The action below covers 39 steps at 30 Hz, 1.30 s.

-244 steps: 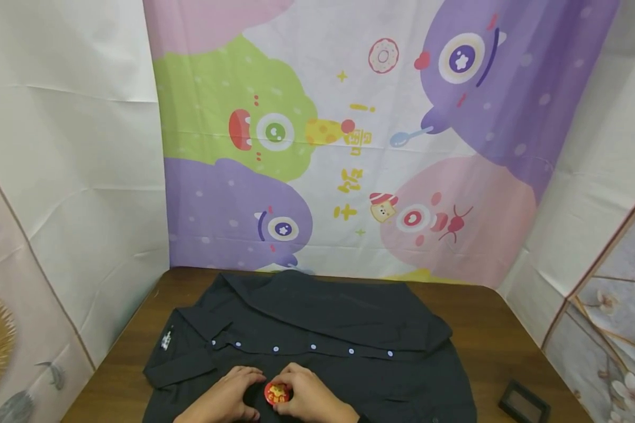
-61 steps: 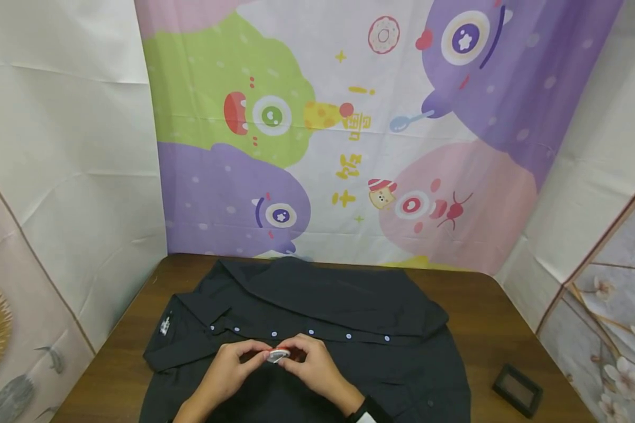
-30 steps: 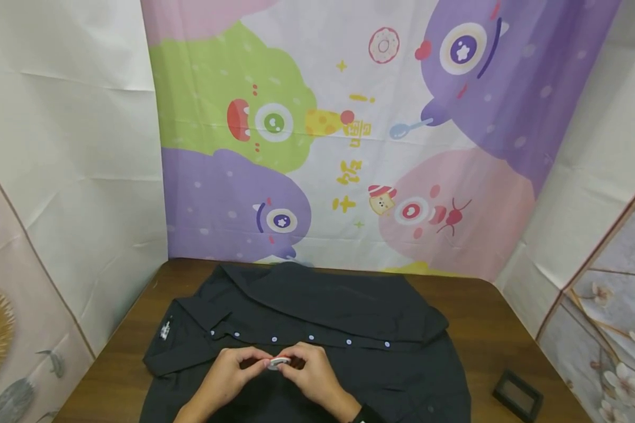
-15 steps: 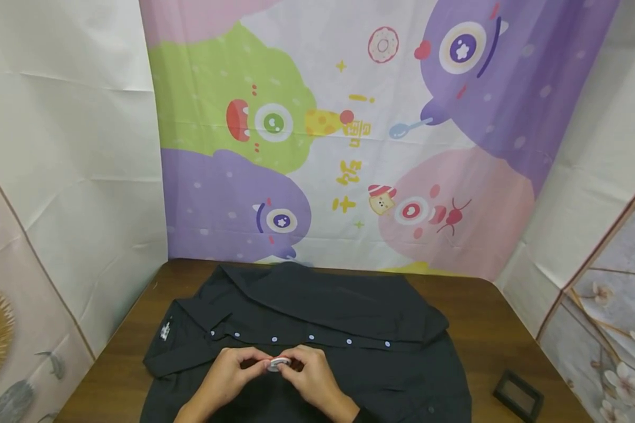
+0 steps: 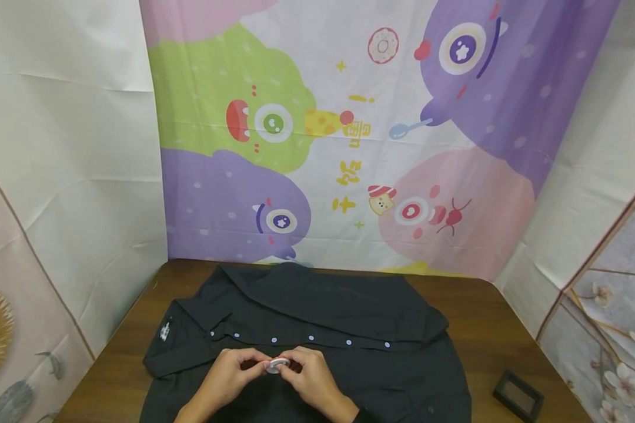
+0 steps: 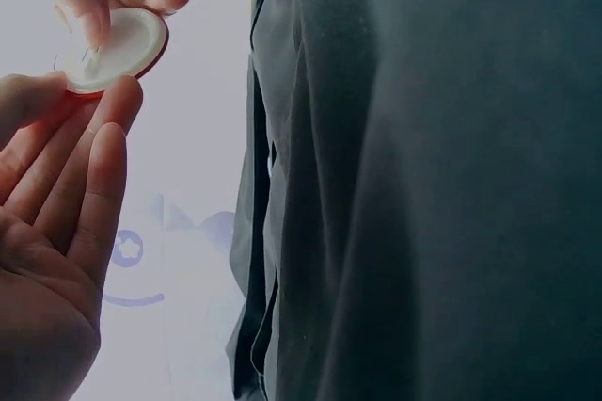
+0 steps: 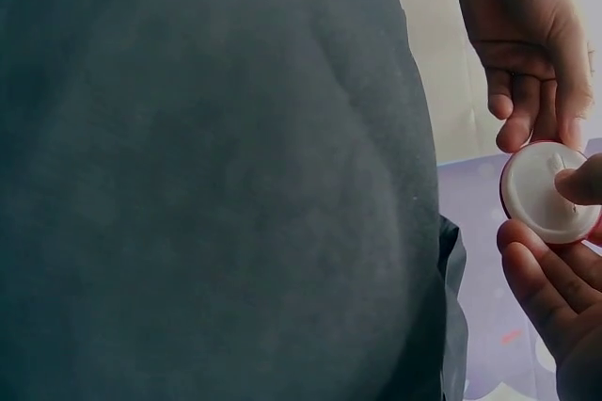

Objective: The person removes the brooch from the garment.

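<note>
My left hand [image 5: 235, 371] and right hand [image 5: 311, 374] hold a round pin badge [image 5: 277, 365] between them, raised over a dark shirt [image 5: 344, 311]. Its white back, with a thin pin, faces up in the left wrist view, where the badge [image 6: 136, 43] shows a red rim. The left thumb and fingers pinch one edge. On the other side, the right thumb presses on the pin while the right fingers support the badge [image 7: 536, 196] from beneath, as the right wrist view shows. The printed front is turned away and hidden.
The shirt lies spread on a brown wooden table [image 5: 492, 329], with a row of pale buttons [image 5: 311, 338] across it. A small black frame-like box [image 5: 518, 395] lies at the right. A cartoon-print curtain [image 5: 328, 176] hangs behind the table.
Earlier the badge lay low over the shirt with its red and yellow front showing; both hands then raised it and turned its back upward. Over the last second hands and badge barely move.
</note>
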Motion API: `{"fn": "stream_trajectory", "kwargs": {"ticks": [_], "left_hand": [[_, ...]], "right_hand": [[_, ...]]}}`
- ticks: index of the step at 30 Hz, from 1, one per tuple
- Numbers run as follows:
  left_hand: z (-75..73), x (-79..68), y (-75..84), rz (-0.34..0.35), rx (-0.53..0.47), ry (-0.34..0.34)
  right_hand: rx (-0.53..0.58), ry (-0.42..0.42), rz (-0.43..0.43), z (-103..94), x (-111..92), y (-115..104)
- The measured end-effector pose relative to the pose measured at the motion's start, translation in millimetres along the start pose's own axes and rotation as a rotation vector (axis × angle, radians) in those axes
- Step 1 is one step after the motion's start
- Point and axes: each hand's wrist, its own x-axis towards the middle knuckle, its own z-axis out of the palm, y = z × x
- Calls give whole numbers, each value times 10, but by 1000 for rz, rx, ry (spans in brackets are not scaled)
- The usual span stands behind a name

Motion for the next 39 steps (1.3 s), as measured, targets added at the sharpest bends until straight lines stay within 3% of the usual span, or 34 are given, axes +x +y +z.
{"fn": "stream_trajectory", "kwargs": {"ticks": [12, 22, 32, 39], "left_hand": [[41, -71, -12, -25, -21, -21], [-183, 331, 23, 15, 44, 2], [-142, 201, 24, 16, 38, 7], [-53, 33, -14, 17, 8, 4]], "right_hand": [[4, -28, 21, 8, -88, -13], [-44, 29, -21, -69, 319, 33], [-73, 11, 3, -42, 226, -27], [-74, -25, 24, 8, 71, -24]]}}
